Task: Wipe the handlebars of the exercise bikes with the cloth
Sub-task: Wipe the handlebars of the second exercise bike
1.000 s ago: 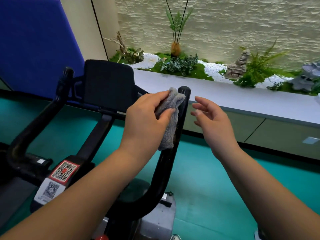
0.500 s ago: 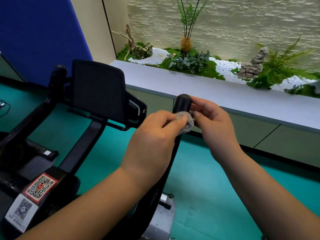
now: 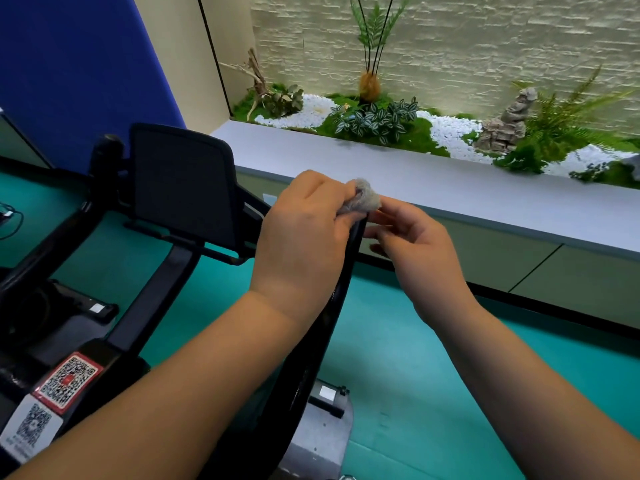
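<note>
L hand (image 3: 304, 233) fingers grip cloth (image 3: 362, 200) atop handlebar (image 3: 341, 289); R hand (image 3: 415, 247) fingers loose; teal floor (image 3: 398, 358).

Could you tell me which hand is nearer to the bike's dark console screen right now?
Left. The left hand grips the grey cloth on the handlebar tip, just right of the console screen. The right hand lies beyond the handlebar, farther away.

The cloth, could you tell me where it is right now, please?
In the head view, the cloth sits bunched over the right handlebar tip, centre frame, gripped by the left hand.
</note>
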Demonstrator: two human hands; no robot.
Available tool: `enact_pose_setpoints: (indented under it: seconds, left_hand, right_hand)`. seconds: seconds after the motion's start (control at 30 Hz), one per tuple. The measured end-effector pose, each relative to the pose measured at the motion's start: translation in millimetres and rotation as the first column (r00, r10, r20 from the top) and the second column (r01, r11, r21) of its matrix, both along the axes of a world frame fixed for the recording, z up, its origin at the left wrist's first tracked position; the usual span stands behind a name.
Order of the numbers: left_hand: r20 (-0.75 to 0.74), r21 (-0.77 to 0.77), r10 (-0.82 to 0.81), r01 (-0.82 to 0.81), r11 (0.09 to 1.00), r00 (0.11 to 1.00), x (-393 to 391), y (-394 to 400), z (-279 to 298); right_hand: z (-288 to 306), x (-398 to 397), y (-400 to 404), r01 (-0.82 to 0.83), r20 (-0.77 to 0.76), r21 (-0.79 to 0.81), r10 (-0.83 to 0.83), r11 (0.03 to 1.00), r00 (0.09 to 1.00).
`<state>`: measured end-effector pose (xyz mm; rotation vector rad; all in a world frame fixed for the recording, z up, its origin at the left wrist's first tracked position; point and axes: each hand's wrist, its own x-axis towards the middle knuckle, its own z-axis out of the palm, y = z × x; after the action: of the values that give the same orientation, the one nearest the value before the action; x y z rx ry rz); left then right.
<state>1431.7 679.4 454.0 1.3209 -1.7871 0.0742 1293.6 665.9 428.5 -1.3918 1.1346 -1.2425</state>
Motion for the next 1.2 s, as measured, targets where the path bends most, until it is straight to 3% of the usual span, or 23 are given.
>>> enact_pose_setpoints:
  seconds: [0.13, 0.33, 0.43, 0.7, 0.9, 1.2]
  left_hand:
    - [0.081, -0.025, -0.045, 0.047, 0.999, 0.996, 4, 27, -17]
    - [-0.053, 0.012, -0.001, 0.001, 1.0, 0.999, 1, 5, 4]
    - [0.029, -0.007, -0.011, 0.011, 1.0, 1.0, 0, 0, 0]
    - [0.074, -0.056, 0.046, -0.042, 0.998, 0.996, -5, -6, -1]
    - [0.139, -0.133, 0.014, 0.004, 0.991, 0.99, 2, 13, -16]
    - [0.056, -0.124, 0.003, 0.004, 0.992, 0.998, 1, 13, -17]
  right_hand:
    - [0, -4, -1, 0.003, 0.002, 0.026, -0.004, 1.0, 1.0]
    - [2, -4, -3, -0.033, -0.025, 0.036, 0.034, 0.999, 0.999]
    - [1, -7, -3, -0.049, -0.038, 0.035, 0.05, 0.998, 0.998]
    - [-3, -7, -6, -0.047, -0.053, 0.024, 0.049, 0.999, 0.997]
    - [-2, -9, -5, -0.038, -0.067, 0.027, 0.039, 0.999, 0.997]
    - [-2, -9, 1, -0.058, -0.078, 0.057, 0.063, 0.997, 0.995]
